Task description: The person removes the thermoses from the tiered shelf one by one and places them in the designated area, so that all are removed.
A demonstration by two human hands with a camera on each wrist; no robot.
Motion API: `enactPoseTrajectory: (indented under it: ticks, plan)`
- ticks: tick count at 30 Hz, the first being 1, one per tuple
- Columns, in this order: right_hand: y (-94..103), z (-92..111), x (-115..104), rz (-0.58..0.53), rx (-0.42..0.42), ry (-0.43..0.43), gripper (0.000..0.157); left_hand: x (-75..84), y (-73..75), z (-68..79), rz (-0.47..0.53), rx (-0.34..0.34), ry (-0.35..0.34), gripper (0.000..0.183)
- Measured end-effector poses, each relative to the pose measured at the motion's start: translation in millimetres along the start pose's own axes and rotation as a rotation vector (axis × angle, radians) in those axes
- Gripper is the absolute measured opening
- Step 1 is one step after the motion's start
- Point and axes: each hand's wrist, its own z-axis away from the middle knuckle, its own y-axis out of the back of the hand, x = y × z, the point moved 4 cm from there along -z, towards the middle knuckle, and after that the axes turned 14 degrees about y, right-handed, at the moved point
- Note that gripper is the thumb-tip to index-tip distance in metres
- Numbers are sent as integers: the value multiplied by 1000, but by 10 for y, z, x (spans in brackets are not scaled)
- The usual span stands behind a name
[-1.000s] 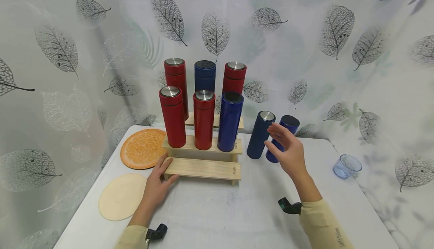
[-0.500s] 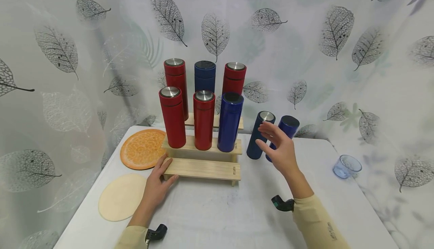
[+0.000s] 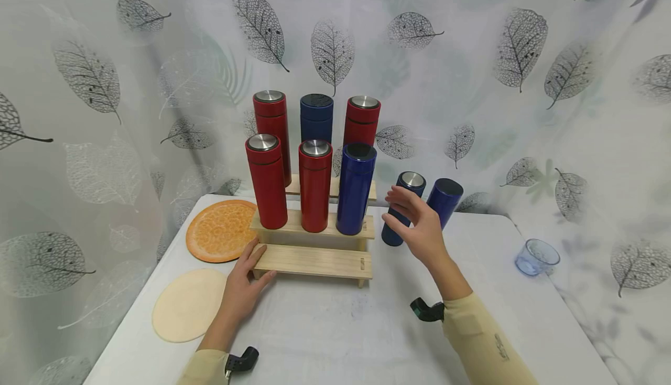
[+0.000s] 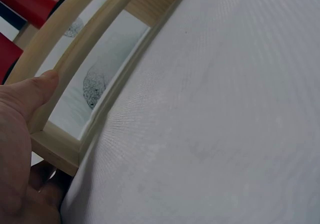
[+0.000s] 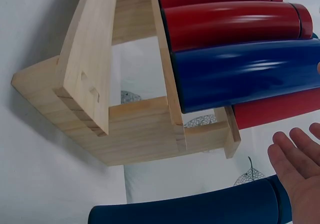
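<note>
A three-step wooden display rack (image 3: 314, 261) carries red and blue vacuum flasks on its middle and top steps. My left hand (image 3: 243, 286) grips the left end of its bare bottom step; in the left wrist view, the thumb (image 4: 42, 86) presses the step's front edge. To the rack's right, a dark blue flask (image 3: 390, 235) with a steel-topped lid stands on the table, partly hidden by my right hand (image 3: 421, 233). That hand is raised with nothing held, fingers loosely bent. A brighter blue flask (image 3: 445, 198) stands just beyond it. On the middle step's right is a glossy blue flask (image 3: 356, 193).
An orange round board (image 3: 220, 230) and a pale round board (image 3: 189, 305) lie left of the rack. A clear blue glass cup (image 3: 537, 257) sits near the right table edge. A leaf-printed curtain (image 3: 451, 82) hangs behind the table.
My right hand has moved left, from in front of the brighter blue flask to in front of the dark blue one. The left hand, rack and flasks have stayed put.
</note>
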Motion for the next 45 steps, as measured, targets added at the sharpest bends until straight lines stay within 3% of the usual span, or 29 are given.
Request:
enactPoseTrajectory:
  ticks: [37,45]
  plan:
    - [-385,-210,193,-112,-50,-44,61,-4,6,4,-4,8,-13,71]
    - [-442,-230,238,-83,-60,-77,65,-14,4,-7,-3,10,-14,71]
